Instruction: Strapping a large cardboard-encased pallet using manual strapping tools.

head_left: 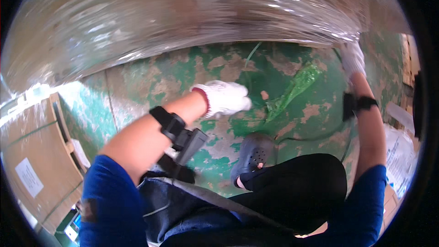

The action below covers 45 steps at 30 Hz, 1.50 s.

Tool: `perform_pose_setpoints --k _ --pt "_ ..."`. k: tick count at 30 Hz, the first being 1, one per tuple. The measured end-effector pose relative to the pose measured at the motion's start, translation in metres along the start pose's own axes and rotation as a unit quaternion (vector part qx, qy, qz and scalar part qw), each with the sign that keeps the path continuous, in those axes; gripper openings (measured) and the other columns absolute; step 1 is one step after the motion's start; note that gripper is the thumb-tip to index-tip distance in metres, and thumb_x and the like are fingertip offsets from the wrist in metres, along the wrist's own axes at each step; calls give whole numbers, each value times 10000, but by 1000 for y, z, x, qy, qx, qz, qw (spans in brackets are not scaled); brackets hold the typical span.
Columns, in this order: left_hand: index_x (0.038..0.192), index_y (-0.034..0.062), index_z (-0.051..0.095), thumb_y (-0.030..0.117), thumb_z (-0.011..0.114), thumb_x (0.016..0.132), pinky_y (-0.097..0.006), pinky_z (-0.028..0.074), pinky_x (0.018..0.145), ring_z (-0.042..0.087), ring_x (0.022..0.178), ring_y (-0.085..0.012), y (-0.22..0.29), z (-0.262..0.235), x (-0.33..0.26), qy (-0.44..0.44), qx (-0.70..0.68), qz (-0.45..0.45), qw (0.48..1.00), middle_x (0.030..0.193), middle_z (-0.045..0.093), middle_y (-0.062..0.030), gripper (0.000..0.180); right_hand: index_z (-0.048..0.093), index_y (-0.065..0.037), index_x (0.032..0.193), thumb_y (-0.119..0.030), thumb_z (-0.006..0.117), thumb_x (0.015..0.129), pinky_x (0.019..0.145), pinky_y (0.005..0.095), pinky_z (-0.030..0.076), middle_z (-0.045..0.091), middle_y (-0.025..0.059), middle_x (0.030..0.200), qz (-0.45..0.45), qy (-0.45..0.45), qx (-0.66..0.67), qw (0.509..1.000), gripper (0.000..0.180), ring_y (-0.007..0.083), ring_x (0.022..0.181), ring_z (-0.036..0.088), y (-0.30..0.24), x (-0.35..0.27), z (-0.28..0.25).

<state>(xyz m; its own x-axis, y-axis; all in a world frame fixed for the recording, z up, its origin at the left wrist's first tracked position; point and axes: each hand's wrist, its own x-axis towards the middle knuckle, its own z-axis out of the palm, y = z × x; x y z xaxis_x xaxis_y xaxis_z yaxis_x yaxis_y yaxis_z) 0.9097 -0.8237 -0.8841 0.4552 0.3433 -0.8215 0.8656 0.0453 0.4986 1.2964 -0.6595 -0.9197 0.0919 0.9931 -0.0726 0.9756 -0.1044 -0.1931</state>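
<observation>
My left hand (224, 98), in a white knit glove with a dark red cuff, hangs over the floor at the middle. Its fingers are curled together, and whatever they may hold is hidden. A thin pale green strap (251, 55) comes down from under the large film-wrapped load (201, 13) and blurs out close to those fingers. Farther right, my gloved right hand (353, 59) reaches up to the lower right corner of the load, touching the clear stretch film there. Its fingertips are hard to make out against the film.
Crumpled green plastic film (295, 91) lies on the worn green floor (183, 71), right of my left hand. A dark strap (311, 138) trails past my grey clog (254, 155). A strapped cardboard box (39, 151) stands at left; a white plastic bag (400, 160) lies at right.
</observation>
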Motion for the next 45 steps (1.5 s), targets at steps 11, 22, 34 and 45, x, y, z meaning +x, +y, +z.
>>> perform_pose_setpoints --k 11,22,34,45 --pt "950 125 682 371 529 979 -450 539 800 706 898 -339 -45 -9 -185 40 222 -83 971 912 705 -142 291 569 -59 1425 -189 768 837 999 380 535 617 201 1385 -511 -381 211 741 634 321 1206 655 -231 -115 -74" --pt "1332 149 679 208 645 937 -409 557 897 710 1001 -295 -277 22 -359 339 119 -429 829 1101 751 -84 400 523 -134 1469 -308 530 1001 945 447 513 686 185 1244 -425 -498 117 747 499 360 1083 681 -399 -172 42" --pt "1538 111 415 422 676 885 -435 435 1124 512 1361 -390 -318 40 -248 320 -11 -266 909 1507 494 -215 769 413 -167 1505 -256 567 1028 546 353 551 724 121 1000 239 -234 483 810 509 217 730 693 -219 -104 131" --pt "1583 0 259 507 693 859 -450 414 1160 429 1436 -406 -345 25 -163 439 -108 -308 837 1636 282 -247 984 404 -145 1577 -255 572 1032 609 300 554 724 118 1045 22 -339 300 891 580 184 711 668 -327 -170 144"
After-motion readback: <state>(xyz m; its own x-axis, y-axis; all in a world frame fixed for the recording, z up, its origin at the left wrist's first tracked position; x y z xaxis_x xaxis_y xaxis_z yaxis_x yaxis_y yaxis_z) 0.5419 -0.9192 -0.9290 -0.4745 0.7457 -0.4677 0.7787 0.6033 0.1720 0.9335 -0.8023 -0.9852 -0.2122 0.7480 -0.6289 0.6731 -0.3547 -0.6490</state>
